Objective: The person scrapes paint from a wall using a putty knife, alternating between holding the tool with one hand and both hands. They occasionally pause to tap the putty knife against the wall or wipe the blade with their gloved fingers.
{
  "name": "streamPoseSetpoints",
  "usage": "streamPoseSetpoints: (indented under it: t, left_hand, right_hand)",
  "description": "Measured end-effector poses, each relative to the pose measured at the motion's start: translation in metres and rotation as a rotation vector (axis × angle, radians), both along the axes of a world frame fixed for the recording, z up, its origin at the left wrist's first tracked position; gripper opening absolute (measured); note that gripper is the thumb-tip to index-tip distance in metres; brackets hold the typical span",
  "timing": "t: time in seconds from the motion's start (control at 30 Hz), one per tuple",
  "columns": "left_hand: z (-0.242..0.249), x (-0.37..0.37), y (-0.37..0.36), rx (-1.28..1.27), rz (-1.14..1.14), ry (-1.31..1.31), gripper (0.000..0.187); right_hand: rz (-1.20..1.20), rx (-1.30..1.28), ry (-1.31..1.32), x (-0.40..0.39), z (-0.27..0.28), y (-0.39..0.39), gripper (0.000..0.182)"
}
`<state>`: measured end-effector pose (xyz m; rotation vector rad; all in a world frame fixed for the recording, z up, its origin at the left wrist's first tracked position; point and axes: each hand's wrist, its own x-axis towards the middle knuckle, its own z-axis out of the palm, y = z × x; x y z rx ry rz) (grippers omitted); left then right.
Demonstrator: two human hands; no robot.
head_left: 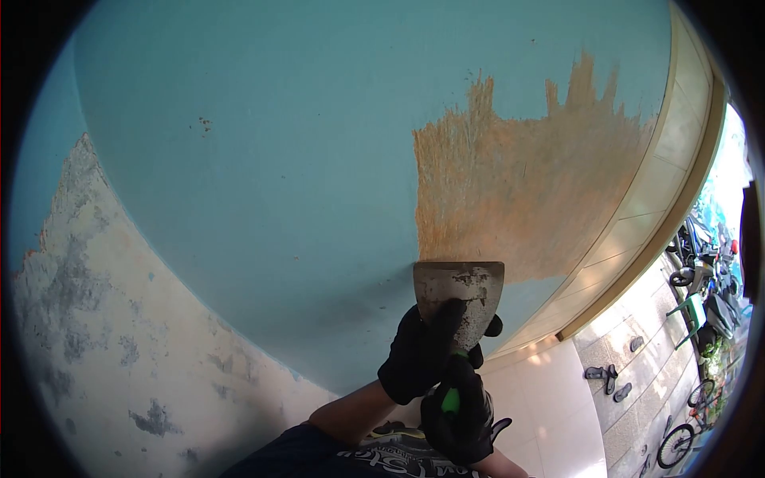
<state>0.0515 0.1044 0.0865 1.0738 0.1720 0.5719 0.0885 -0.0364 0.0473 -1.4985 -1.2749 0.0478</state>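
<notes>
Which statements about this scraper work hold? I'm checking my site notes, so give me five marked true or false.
1. The black-gloved left hand has its thumb on the flat grey metal scraper. True.
2. The black-gloved right hand grips a red handle. False: the handle is green.
3. The scraper's edge is at the lower edge of the ragged brownish patch. True.
4. The large smooth wall is painted yellow. False: its paint is blue-green.
5. The dark-wheeled bicycle is at the upper left of the view. False: it is at the lower right.
</notes>
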Motion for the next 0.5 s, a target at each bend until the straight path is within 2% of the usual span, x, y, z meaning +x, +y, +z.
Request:
streamPoseSetpoints:
  t: [0.17, 0.23, 0.27, 0.33, 0.37, 0.43, 0.5]
  left_hand:
    - [0.006, -0.002, 0.001, -0.018, 0.017, 0.035, 0.054]
    - [0.005, -0.003, 0.003, -0.051, -0.040, 0.004, 0.053]
    - [0.007, -0.003, 0.005, -0.046, -0.043, 0.000, 0.053]
    - [0.013, -0.003, 0.006, -0.074, -0.044, -0.028, 0.051]
    - [0.024, 0.001, 0.010, -0.077, -0.045, -0.030, 0.051]
    - [0.061, 0.012, 0.023, 0.171, 0.022, -0.069, 0.049]
    - [0.086, 0.018, 0.020, 0.204, 0.030, -0.115, 0.048]
  right_hand:
    - [-0.023, -0.032, 0.039, -0.008, -0.005, -0.001, 0.055]
    - [-0.213, -0.121, -0.038, -0.017, -0.013, 0.001, 0.057]
    - [-0.216, -0.117, -0.042, -0.017, -0.014, 0.002, 0.057]
    - [-0.058, 0.054, 0.060, -0.014, 0.003, 0.009, 0.055]
    - [-0.060, 0.051, 0.058, -0.008, 0.007, 0.022, 0.055]
    - [-0.244, 0.157, -0.141, 0.006, 0.016, 0.054, 0.064]
    - [-0.204, 0.230, -0.179, 0.017, 0.044, 0.049, 0.065]
